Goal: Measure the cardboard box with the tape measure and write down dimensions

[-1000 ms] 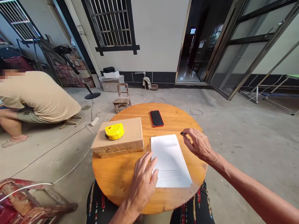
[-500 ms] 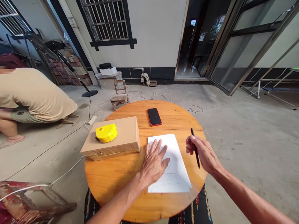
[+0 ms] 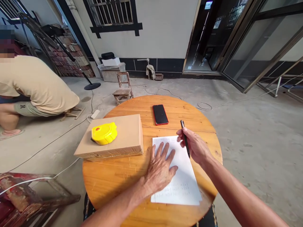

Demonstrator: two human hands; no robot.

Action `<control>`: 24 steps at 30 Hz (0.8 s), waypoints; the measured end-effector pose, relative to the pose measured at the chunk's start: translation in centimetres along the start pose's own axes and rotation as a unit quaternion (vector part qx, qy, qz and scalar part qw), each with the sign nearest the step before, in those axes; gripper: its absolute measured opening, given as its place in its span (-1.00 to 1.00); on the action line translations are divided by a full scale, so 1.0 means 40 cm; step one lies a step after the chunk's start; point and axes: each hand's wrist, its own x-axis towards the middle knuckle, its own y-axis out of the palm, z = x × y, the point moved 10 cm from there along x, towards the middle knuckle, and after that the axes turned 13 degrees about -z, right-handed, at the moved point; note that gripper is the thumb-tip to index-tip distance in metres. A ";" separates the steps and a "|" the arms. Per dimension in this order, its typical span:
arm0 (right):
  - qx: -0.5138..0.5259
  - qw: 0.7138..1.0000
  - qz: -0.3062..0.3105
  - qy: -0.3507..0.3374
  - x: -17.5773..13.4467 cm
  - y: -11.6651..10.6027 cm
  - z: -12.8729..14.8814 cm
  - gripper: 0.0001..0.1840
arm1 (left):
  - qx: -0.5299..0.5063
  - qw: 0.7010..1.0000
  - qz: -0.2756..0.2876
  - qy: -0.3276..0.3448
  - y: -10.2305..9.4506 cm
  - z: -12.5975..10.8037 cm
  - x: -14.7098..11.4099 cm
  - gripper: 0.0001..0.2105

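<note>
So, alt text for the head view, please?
A person's left hand spreads on white paper, right hand holding a black pen, at a round wooden table. A yellow tape measure tops a brown cardboard box near a red-edged black phone.

Grey floor [image 3: 255, 148], white wall [image 3: 165, 28], barred window [image 3: 113, 13] (dark-framed).

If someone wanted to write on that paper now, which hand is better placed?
Probably the right: the right grip already has the black pen, close to the paper's right edge. The left grip is spread palm-down over the paper, so it seems better placed for steadying.
</note>
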 end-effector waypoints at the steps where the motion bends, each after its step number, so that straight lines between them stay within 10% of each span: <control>1: 0.018 0.999 0.021 0.015 0.014 0.031 -0.011 -0.64 | -0.004 1.000 0.004 0.000 -0.001 0.000 0.002 -0.48; 11: 0.006 0.994 0.063 0.094 0.091 0.132 -0.106 -0.70 | -0.085 0.995 0.040 0.026 -0.029 0.013 -0.036 -0.54; 19: -0.069 0.988 -0.114 -0.080 0.008 -0.050 0.070 -0.60 | -0.081 0.996 -0.041 -0.007 -0.085 0.055 -0.079 -0.63; 24: -0.104 0.984 -0.124 -0.077 -0.037 -0.129 0.057 -0.56 | -0.152 0.984 -0.095 0.003 -0.108 0.058 -0.070 -0.72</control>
